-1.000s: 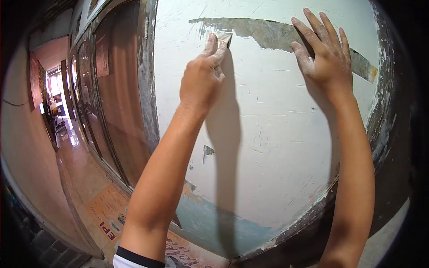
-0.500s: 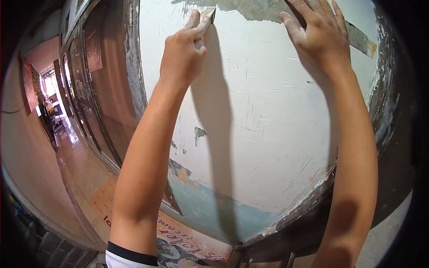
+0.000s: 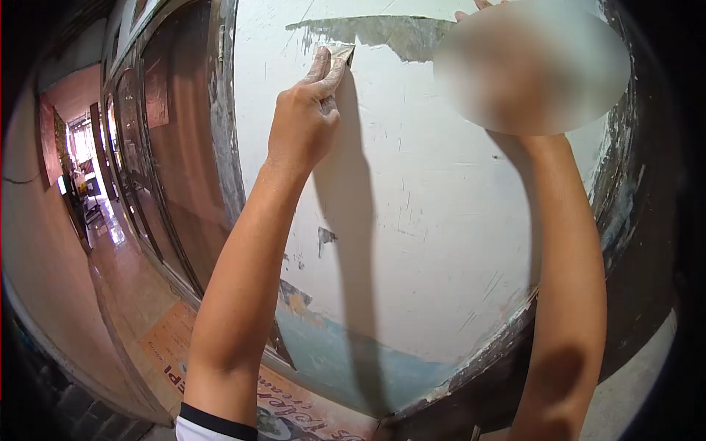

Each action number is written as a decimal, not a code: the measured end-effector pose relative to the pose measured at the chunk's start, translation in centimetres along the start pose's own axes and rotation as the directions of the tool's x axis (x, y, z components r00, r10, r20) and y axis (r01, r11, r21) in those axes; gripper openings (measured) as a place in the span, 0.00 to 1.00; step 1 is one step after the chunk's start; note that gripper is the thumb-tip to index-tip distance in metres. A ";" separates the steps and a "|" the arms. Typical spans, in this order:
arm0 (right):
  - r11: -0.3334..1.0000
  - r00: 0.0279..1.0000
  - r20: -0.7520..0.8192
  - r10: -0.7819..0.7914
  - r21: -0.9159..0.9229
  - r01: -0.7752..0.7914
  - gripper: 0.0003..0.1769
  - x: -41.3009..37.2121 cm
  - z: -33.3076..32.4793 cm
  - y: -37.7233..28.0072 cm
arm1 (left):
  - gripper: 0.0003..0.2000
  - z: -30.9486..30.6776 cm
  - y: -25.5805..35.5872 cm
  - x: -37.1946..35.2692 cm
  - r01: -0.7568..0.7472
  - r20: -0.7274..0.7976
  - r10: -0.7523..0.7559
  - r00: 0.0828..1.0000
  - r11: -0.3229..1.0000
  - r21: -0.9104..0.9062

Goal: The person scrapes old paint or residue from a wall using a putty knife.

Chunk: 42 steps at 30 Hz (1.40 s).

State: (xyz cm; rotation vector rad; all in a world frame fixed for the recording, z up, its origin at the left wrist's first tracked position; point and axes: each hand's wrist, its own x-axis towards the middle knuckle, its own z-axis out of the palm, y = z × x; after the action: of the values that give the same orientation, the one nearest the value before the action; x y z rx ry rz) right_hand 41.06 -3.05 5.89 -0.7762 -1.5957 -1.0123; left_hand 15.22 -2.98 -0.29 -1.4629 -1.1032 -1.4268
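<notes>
My left hand (image 3: pixel 305 117), dusty with white at the fingers, grips a thin flat scraper blade (image 3: pixel 343 53). The blade meets the white-coated panel (image 3: pixel 434 213) at the lower edge of a bare grey patch (image 3: pixel 393 33). To the right, a blurred oval covers most of my right hand (image 3: pixel 528 84), which is up against the upper right of the panel. Its fingertips poke out above the blur, apart from each other. Fine scratches and small dark chips mark the white coating.
Dark, paint-flecked frame edges (image 3: pixel 223 110) border the panel. Glazed brown doors (image 3: pixel 180 162) stand to the left beside a tiled passage (image 3: pixel 121 272). Below lies a printed banner (image 3: pixel 294 408). Light blue paint (image 3: pixel 331 353) shows along the panel's bottom.
The camera view has tilted up, so the panel sits lower and more of the grey patch shows. My left hand keeps the scraper at nearly the same spot. A blur now covers my right hand.
</notes>
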 end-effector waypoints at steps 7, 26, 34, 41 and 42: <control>0.999 0.999 -0.030 -0.041 0.009 0.041 0.29 0.3 1.2 1.0 | 0.28 -0.4 0.3 0.3 0.090 0.098 -0.086 0.991 0.995 -0.037; 0.999 0.998 -0.066 -0.023 0.021 0.025 0.27 -0.2 1.1 0.6 | 0.26 -0.1 -0.4 0.7 -0.038 0.016 0.038 0.999 0.999 -0.011; 0.992 0.980 -0.156 -0.127 -0.015 0.126 0.26 0.2 3.5 3.1 | 0.26 0.3 -0.3 -3.1 0.006 -0.017 -0.007 1.000 0.998 -0.057; 1.000 0.992 -0.123 0.014 -0.017 -0.016 0.26 -0.5 1.5 0.0 | 0.29 -0.7 0.1 -0.7 0.050 0.069 -0.047 0.997 0.997 -0.053; 1.000 0.993 -0.117 0.014 -0.023 -0.017 0.26 -0.6 1.4 0.2 | 0.29 -0.4 -0.1 -1.5 0.054 0.074 -0.049 0.996 0.997 -0.059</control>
State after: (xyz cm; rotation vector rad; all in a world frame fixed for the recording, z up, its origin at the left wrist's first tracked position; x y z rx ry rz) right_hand 40.77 -1.70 5.24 -0.7309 -1.4781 -1.0480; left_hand 15.05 -3.47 -1.78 -1.5501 -1.1583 -1.4652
